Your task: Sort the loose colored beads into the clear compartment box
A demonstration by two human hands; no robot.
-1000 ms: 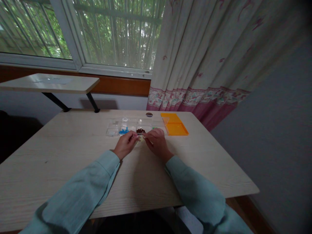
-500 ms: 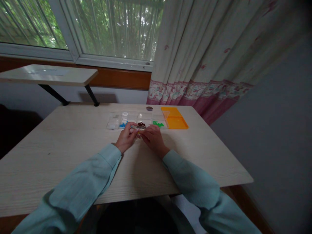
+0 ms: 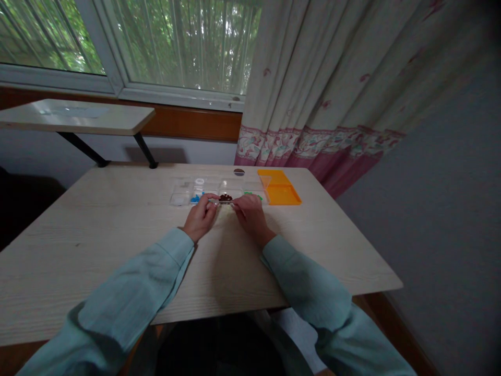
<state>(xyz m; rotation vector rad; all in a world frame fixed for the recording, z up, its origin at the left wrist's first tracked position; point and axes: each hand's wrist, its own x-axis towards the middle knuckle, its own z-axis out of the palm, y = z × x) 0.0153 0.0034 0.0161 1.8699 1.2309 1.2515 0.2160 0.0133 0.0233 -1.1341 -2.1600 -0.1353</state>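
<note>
My left hand (image 3: 201, 217) is closed in a pinch at the near edge of a clear plastic compartment box (image 3: 180, 200). Across a small gap, my right hand (image 3: 252, 216) pinches too, its fingers in front of the box. Whatever sits between the fingertips is too small to name. Small blue pieces (image 3: 195, 199) lie in a compartment behind my left hand. Dark brown pieces (image 3: 225, 198) show between the two hands. Some green pieces (image 3: 248, 194) are partly hidden behind my right hand.
An orange two-part tray (image 3: 285, 195) lies right of the clear box. A dark round disc (image 3: 239, 172) is at the back of the wooden table (image 3: 129, 250). On black legs, a raised shelf (image 3: 90, 117) stands at the back left. A curtain (image 3: 297, 94) hangs behind the table.
My hands have drawn apart, leaving a gap where the fingertips met. A small yellow bit between them no longer shows. My right hand now covers more of the green pieces.
</note>
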